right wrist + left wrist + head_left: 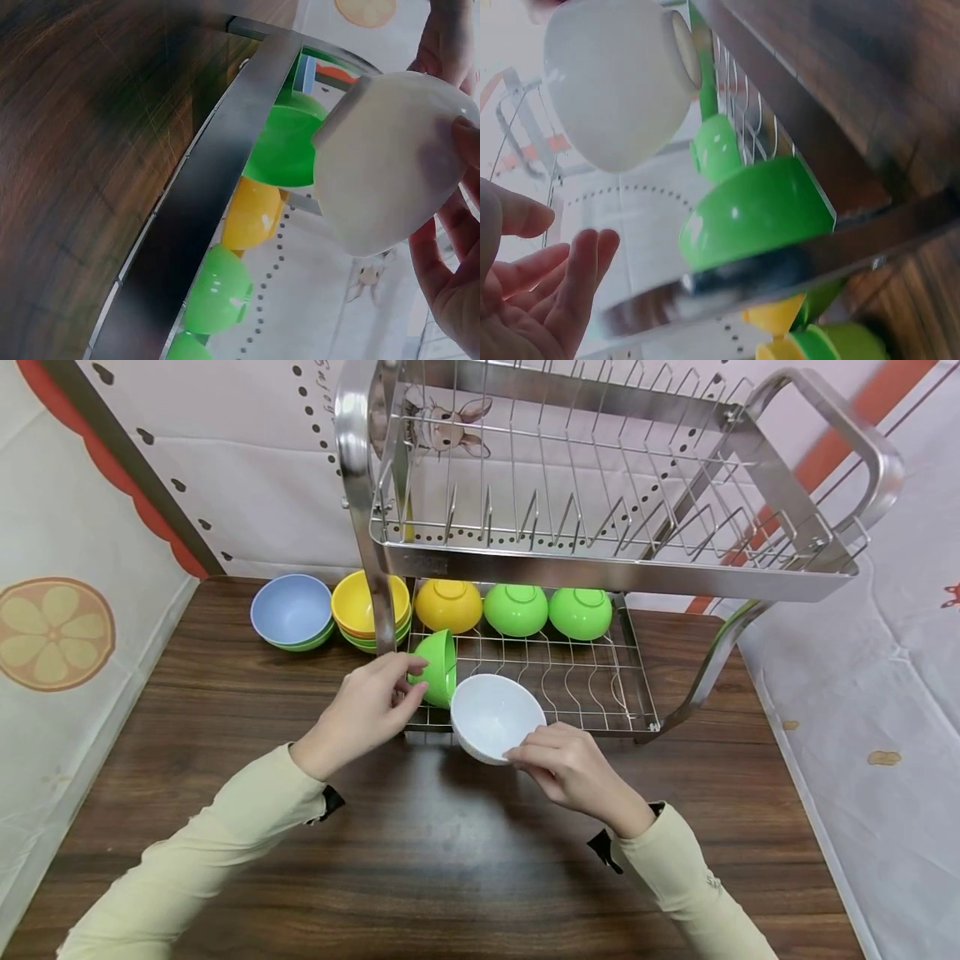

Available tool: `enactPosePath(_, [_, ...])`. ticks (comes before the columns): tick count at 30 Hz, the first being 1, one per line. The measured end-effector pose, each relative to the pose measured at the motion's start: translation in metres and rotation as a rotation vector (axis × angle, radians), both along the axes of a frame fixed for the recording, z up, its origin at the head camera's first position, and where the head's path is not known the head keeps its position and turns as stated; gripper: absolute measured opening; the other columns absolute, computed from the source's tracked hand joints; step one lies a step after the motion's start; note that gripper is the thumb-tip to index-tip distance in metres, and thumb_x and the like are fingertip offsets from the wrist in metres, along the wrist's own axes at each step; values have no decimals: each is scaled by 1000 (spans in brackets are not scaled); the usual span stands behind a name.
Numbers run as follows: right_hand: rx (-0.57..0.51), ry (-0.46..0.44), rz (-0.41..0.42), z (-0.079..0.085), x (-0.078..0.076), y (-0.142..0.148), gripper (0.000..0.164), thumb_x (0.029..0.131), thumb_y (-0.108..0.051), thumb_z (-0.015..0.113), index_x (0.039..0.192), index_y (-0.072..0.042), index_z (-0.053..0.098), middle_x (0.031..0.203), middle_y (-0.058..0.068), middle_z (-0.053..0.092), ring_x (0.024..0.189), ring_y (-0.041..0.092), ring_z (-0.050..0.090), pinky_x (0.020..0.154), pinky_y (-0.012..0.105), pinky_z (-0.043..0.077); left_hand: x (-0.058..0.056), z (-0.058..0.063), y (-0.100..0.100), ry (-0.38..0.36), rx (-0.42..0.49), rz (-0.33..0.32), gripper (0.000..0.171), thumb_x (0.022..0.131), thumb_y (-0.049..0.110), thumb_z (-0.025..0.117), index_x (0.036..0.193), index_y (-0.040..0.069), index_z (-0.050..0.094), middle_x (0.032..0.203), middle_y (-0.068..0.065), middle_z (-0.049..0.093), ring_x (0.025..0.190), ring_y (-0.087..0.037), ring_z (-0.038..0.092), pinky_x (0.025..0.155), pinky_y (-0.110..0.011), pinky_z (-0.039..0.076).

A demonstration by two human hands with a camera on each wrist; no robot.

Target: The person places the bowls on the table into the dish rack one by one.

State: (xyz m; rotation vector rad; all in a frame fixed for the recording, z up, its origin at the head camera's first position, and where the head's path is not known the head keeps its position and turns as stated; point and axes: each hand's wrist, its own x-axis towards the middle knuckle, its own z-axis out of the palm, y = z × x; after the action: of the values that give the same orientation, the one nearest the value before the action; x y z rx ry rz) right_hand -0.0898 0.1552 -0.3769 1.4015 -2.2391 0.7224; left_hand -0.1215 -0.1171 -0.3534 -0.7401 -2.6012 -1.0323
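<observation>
A white bowl (497, 717) is tilted above the front edge of the rack's lower tier. My right hand (572, 770) pinches it at its right rim, thumb on the near side; the right wrist view shows the bowl's pale outside. To the left, my left hand (366, 714) has its thumb and fingers spread apart with nothing between them. In the left wrist view that hand (544, 281) is clear of both bowls. Just beyond its fingertips in the head view, a green bowl (437, 670) stands on its side in the lower tier's front left corner.
Behind, an upturned orange bowl (448, 606) and two upturned green bowls (516, 610) line the lower tier. Left of the rack stand a blue bowl (292, 608) and a yellow bowl (360, 602), each stacked on others. The wire upper tier (592, 510) overhangs them on metal legs.
</observation>
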Motion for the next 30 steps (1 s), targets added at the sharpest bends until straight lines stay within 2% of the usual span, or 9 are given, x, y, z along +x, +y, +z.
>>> enactPosePath(6, [-147, -113, -36, -8, -8, -1, 6, 82, -10, 63, 83, -6, 68, 74, 1, 64, 69, 15, 59, 69, 29, 48, -3, 4, -14, 65, 34, 136, 15, 81, 7, 61, 93, 0, 55, 82, -8, 54, 69, -15, 54, 59, -27, 47])
enactPosePath(8, [-211, -182, -43, -10, -11, -2, 5, 79, -4, 66, 84, -4, 67, 74, 3, 64, 68, 15, 58, 65, 26, 47, -4, 4, -18, 89, 43, 173, 15, 81, 5, 60, 94, 0, 54, 83, -9, 51, 68, -15, 52, 59, -26, 46])
enactPosePath(11, [-312, -302, -52, -14, -14, -5, 17, 71, 9, 68, 84, -1, 66, 75, 7, 64, 67, 13, 58, 63, 21, 47, -7, 2, -23, 112, 51, 201, 15, 83, 2, 58, 96, -3, 52, 86, -13, 48, 71, -18, 50, 61, -27, 44])
enactPosePath(14, [-392, -391, -82, -19, -16, -8, 21, 68, 16, 67, 84, 3, 65, 76, 10, 64, 68, 10, 57, 61, 17, 48, -9, -1, -26, 65, 85, 212, 18, 86, 0, 55, 101, -6, 49, 94, -17, 45, 80, -23, 49, 66, -30, 45])
enactPosePath(20, [-538, -564, -174, -25, -20, -16, 16, 71, 18, 64, 84, 10, 62, 74, 21, 62, 68, 2, 54, 57, 15, 48, -15, -6, -28, -124, 176, 198, 28, 90, 3, 50, 115, -8, 42, 109, -21, 45, 96, -29, 54, 74, -38, 48])
enactPosePath(24, [-618, -696, -231, -27, -26, -23, 13, 74, 17, 62, 86, 13, 61, 74, 25, 60, 65, 1, 54, 57, 15, 46, -17, -8, -26, -149, 180, 174, 29, 91, 3, 49, 118, -6, 43, 111, -21, 49, 97, -33, 58, 77, -42, 48])
enactPosePath(26, [-655, -748, -262, -27, -29, -27, 11, 76, 14, 62, 87, 14, 60, 74, 21, 61, 66, 1, 55, 58, 15, 46, -18, -9, -25, -140, 170, 174, 29, 91, 3, 49, 118, -5, 44, 109, -21, 52, 93, -33, 59, 75, -42, 47])
enactPosePath(30, [-758, -828, -305, -30, -35, -33, 13, 77, 13, 61, 89, 16, 58, 72, -1, 63, 65, 2, 56, 58, 15, 45, -19, -10, -24, -133, 155, 184, 29, 91, 3, 50, 119, -4, 45, 105, -20, 56, 85, -30, 57, 70, -39, 45])
